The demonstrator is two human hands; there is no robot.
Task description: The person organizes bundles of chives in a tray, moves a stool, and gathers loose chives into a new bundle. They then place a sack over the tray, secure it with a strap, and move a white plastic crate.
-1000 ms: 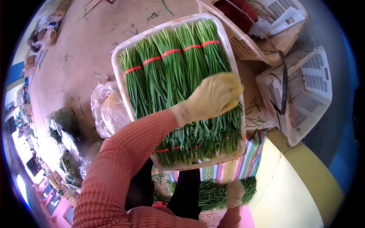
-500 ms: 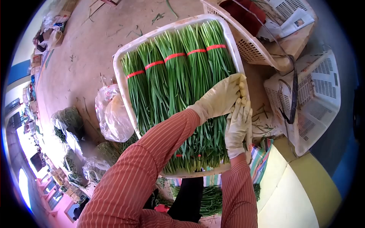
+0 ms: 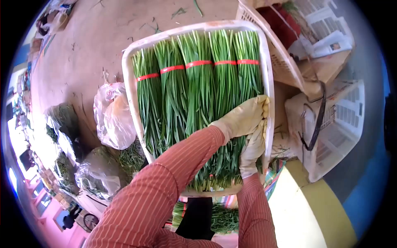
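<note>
A white plastic crate [image 3: 131, 99] holds several bundles of garlic chives [image 3: 198, 91], laid side by side with red bands near their cut ends. Along the crate's right wall, my left hand [image 3: 244, 118] in a pale rubber glove has its fingers bent down over the outermost bundle. Just below it, my gloved right hand [image 3: 253, 151] presses against the same bundle, fingers together and pointing up along the wall. Both hands are closed at the leaves, inside the rim; my thumbs are mostly hidden. More cut ends show at the crate's near end.
Beige and white slatted crates [image 3: 337, 128] stand to the right, with a dark strap [image 3: 320, 118] hanging there. A clear plastic bag [image 3: 115, 115] lies left of the full crate. Bagged greens [image 3: 99, 169] sit farther left, and a yellowish box [image 3: 306, 202] is at lower right.
The view has shifted, and the crate appears straighter. My hands have moved from over the right rim to just inside it, against the outermost bundle, and my right hand's fingers are more bent.
</note>
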